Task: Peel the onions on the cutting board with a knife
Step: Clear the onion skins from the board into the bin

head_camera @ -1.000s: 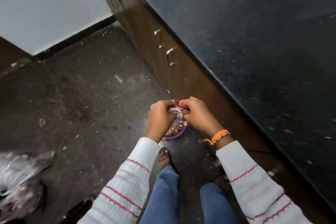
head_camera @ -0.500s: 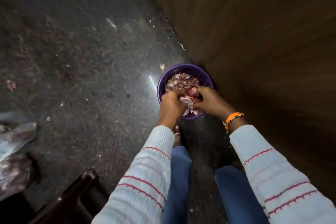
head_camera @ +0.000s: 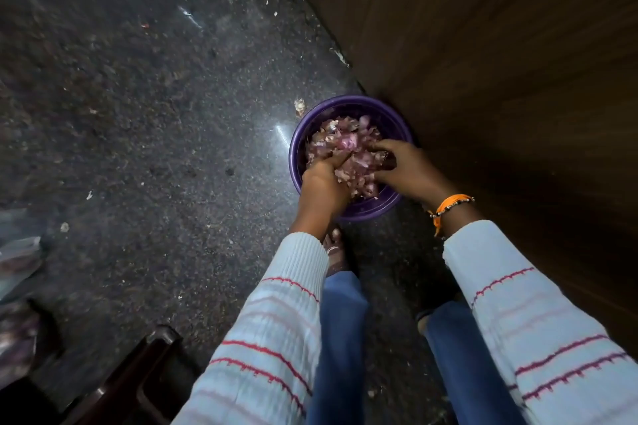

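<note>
A purple bowl [head_camera: 294, 162] stands on the dark floor against the cabinet base, heaped with pink-purple onion peels [head_camera: 345, 143]. Both my hands reach down into it. My left hand [head_camera: 322, 185] presses on the near left of the heap with its fingers stretched into the peels. My right hand [head_camera: 411, 169], an orange band on its wrist, is cupped over the heap's right side, thumb and fingers spread on the peels. No knife, cutting board or whole onion is in view.
A brown wooden cabinet front [head_camera: 483, 62] rises right of the bowl. My foot [head_camera: 333, 248] is just behind the bowl. A plastic bag [head_camera: 17, 252] lies at the far left, and a dark wooden piece [head_camera: 138, 379] sits at the bottom left. A peel scrap [head_camera: 299, 106] lies by the rim.
My hands carried a bunch of peels down from above the bowl and now rest in the heap inside it. The view has tilted down and closer to the floor.
</note>
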Demonstrator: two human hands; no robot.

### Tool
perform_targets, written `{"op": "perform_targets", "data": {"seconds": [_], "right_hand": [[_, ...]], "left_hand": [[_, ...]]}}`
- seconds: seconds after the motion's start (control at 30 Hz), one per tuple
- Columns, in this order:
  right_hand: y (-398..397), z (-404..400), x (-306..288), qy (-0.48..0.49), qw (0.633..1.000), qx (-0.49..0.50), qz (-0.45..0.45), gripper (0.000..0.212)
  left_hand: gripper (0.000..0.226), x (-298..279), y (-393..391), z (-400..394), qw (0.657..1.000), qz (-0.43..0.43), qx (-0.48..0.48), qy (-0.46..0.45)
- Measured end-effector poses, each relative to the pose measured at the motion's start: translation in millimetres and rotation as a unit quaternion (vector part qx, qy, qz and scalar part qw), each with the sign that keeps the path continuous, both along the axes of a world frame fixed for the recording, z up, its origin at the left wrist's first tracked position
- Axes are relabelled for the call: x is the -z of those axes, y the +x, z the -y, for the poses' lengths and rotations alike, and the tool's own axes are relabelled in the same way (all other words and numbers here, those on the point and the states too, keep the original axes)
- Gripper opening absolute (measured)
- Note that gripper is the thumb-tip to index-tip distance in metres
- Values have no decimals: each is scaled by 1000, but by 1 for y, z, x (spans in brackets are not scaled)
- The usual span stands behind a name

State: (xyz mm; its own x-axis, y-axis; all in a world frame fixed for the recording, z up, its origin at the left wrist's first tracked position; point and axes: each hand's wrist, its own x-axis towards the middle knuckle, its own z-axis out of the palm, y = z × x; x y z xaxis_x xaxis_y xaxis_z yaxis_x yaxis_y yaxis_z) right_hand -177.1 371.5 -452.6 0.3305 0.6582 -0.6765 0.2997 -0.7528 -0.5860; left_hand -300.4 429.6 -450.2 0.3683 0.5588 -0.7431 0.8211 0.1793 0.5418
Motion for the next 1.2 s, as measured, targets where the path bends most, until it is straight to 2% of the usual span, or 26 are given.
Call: {"op": "perform_targets", "data": {"seconds": [0.1, 0.27, 0.5, 0.63, 0.77, 0.9, 1.0, 1.2], "right_hand": [[5, 5, -7, -10, 1000, 17, -16, 46], [6, 14, -37, 10, 998, 58, -38, 39], [3, 37, -137, 94, 987, 130, -11, 28], [1, 60, -221, 152, 975, 161, 31, 23], [0, 93, -318, 210, 952, 139, 171, 24], [5, 133, -399, 251, 929, 156, 223, 26], [15, 172, -442, 263, 911, 188, 256, 24], [39, 244, -479, 264, 886, 248, 289, 24]], "left_hand": [[39, -12, 0, 1, 1000, -12, -28, -2], [37, -48, 3, 8, 996, 39, -79, 5], [31, -150, 12, 29, 980, 140, -140, 26], [28, -224, 20, 50, 974, 190, -105, 61], [24, -306, 37, 71, 962, 246, -54, 106], [24, -379, 55, 100, 941, 302, 21, 149], [24, -420, 69, 134, 927, 343, 57, 141], [26, -457, 111, 191, 900, 379, 156, 149]]}}
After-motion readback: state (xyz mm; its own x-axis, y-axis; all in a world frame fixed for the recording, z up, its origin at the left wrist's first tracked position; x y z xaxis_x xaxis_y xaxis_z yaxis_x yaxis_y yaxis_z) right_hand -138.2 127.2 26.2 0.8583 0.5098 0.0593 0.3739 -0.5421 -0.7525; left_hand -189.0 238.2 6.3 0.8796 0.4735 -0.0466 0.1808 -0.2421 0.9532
